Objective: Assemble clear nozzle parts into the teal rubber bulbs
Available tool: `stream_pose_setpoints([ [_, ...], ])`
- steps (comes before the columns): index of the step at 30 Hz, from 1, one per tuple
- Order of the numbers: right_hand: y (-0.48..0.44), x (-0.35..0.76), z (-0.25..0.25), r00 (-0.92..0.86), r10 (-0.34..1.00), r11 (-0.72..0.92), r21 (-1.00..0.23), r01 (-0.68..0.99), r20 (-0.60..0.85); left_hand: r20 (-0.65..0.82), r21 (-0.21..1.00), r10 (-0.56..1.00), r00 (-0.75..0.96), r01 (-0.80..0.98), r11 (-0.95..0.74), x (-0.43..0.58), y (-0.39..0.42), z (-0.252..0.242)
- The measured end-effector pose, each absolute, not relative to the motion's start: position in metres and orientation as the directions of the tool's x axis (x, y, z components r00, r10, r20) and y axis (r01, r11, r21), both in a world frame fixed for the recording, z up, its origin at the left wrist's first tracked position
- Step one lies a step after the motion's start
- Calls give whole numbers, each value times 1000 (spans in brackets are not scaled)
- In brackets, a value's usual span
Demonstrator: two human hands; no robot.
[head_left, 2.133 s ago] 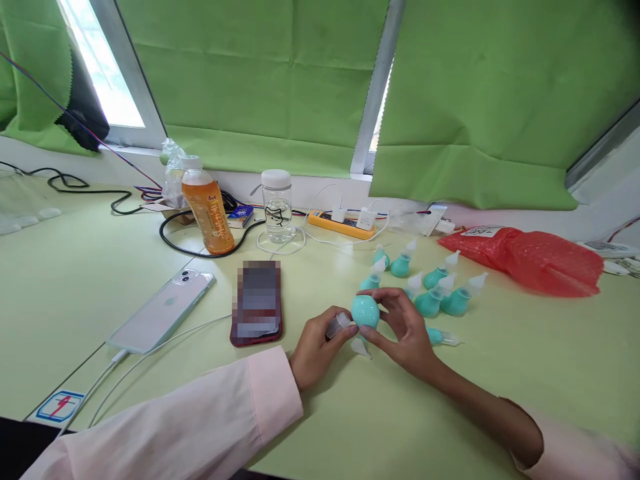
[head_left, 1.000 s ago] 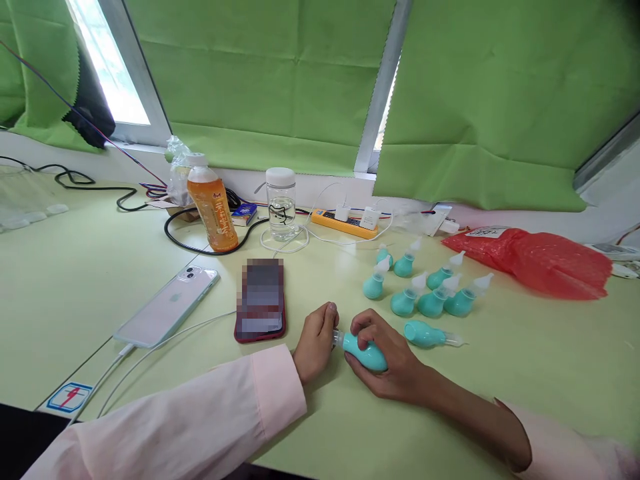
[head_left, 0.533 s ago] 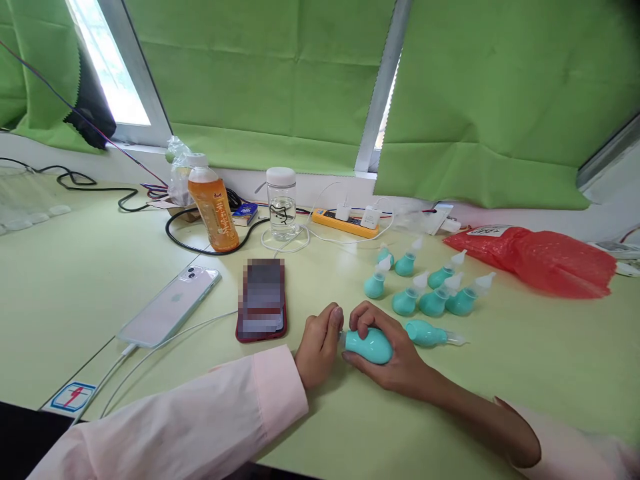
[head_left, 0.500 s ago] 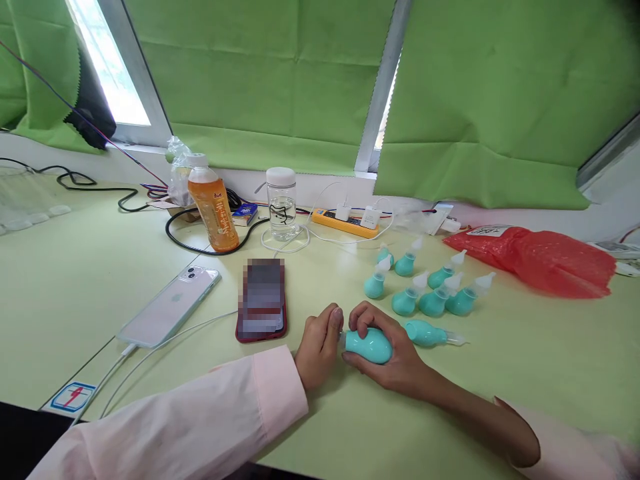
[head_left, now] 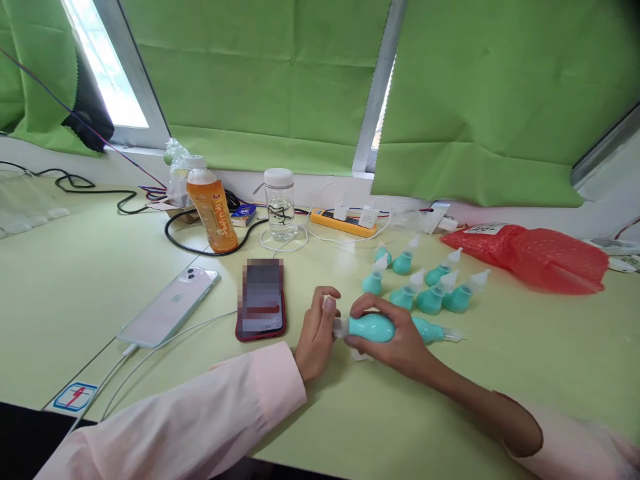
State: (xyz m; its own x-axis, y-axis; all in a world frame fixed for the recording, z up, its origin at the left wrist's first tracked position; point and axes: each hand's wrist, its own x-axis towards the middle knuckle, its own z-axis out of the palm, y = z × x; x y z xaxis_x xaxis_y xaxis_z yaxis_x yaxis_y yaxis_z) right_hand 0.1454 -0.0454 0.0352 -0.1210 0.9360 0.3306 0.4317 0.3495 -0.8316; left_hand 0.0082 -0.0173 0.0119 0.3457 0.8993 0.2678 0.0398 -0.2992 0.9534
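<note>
The right hand [head_left: 400,341] is holding a smooth teal squeeze bulb [head_left: 374,328] over the table [head_left: 450,413]. The bulb lies on its side between the fingers and the thumb, with its fingers on the far side and its thumb on the near side. The bulb's clear neck [head_left: 341,327] points at the left hand [head_left: 315,340] and seems to touch it. The left fingers stand up, a little apart, with the thumb beside the neck; I cannot tell if they grip it. A small white piece [head_left: 361,356] sits just under the right thumb. Another teal bulb with a clear tip [head_left: 429,330] lies just behind the right hand. Seven more nose suckers [head_left: 430,300] with pale tips stand in a bunch farther back.
</note>
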Motion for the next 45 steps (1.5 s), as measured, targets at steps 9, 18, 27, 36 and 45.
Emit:
stream_pose_setpoints([
  [9, -51, 179, 32, 110, 972, 163, -933, 320, 208, 329, 340, 461, 824, 352, -872, 10, -26, 0],
  [18, -64, 174, 4, 77, 979, 154, -930, 333, 190, 136, 990, 909, 395, -25, -138, 12, 2, 5],
  [27, -62, 176, -7, 79, 932, 226, -736, 638, 355, -227, 826, 844, 486, -364, 431, 11, 3, 0],
  [36, -59, 188, 14, -6, 975, 181, -778, 602, 222, -102, 930, 756, 646, -208, 303, 9, 4, 1],
  [45, -56, 202, 32, -145, 983, 177, -743, 646, 109, -101, 938, 672, 734, -156, 310, 9, -1, 4],
])
